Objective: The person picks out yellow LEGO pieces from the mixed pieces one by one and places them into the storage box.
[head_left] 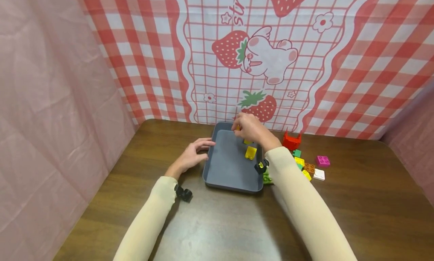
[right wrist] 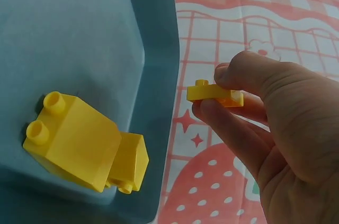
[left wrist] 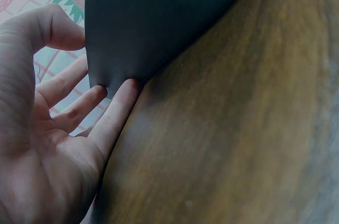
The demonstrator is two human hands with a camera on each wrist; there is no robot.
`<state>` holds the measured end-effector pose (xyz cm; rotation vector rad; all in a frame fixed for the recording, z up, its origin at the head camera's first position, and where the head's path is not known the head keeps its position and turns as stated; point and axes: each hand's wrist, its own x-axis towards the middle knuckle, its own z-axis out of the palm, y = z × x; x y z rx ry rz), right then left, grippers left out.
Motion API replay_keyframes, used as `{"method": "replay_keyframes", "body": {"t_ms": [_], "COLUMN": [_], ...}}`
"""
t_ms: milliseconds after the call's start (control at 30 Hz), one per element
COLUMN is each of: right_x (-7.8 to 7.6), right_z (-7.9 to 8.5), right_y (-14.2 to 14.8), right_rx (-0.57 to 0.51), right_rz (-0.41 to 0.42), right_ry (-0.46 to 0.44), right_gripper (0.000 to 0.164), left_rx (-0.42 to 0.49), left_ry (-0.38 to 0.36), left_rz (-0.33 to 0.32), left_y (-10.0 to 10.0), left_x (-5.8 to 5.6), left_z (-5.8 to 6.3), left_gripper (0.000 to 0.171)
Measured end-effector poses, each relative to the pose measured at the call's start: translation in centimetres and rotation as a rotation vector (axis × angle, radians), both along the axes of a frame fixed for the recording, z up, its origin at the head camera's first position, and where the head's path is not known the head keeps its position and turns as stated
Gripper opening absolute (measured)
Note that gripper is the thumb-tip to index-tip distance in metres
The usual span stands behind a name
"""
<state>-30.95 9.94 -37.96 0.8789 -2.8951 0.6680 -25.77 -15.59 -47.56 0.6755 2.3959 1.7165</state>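
A grey tray (head_left: 230, 174) lies on the wooden table. My left hand (head_left: 190, 155) rests its fingertips against the tray's left side, fingers mostly straight in the left wrist view. Over the tray's far right corner, my right hand (head_left: 249, 128) pinches a thin yellow toy brick (right wrist: 201, 93) between thumb and fingers; one stud shows and part is covered by the fingers. Inside the tray are a larger yellow brick (right wrist: 79, 139) with two studs facing sideways and a smaller yellow brick (right wrist: 135, 161) beside it, near the wall.
Right of the tray are a red piece (head_left: 292, 141), a pink brick (head_left: 323, 161), a brown brick (head_left: 309, 168), a white brick (head_left: 319, 174) and several yellow and green ones. The right forearm partly hides a green piece (head_left: 268, 177). A checked cloth (head_left: 152, 65) hangs behind the table.
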Motion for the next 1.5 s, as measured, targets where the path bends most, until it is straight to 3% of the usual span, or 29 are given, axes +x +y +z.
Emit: {"method": "replay_keyframes", "body": {"t_ms": [467, 567, 767, 867, 1367, 1500], "right_x": [-0.8, -0.8, -0.8, -0.8, -0.6, -0.6], "right_z": [-1.4, -1.7, -2.4, -2.8, -3.8, -3.9], "right_y": [0.2, 0.2, 0.4, 0.3, 0.4, 0.4], "right_rx": [0.011, 0.021, 0.057, 0.071, 0.109, 0.114], "right_rz": [-0.007, -0.005, 0.004, 0.001, -0.012, -0.007], "right_ry": [-0.036, -0.056, -0.071, -0.084, -0.128, -0.147], "right_gripper": [0.014, 0.016, 0.017, 0.017, 0.015, 0.014], "left_rx": [0.053, 0.046, 0.033, 0.038, 0.049, 0.041], "left_ry": [0.0, -0.004, -0.023, -0.018, -0.015, -0.012], "left_rz": [-0.021, -0.029, -0.049, -0.049, -0.054, -0.033], "left_y": [-0.1, 0.1, 0.3, 0.3, 0.2, 0.1], "left_x": [-0.1, 0.2, 1.5, 1.8, 1.7, 0.9], "left_z": [-0.1, 0.4, 2.8, 3.1, 2.9, 1.4], "left_gripper": [0.053, 0.053, 0.052, 0.051, 0.051, 0.051]}}
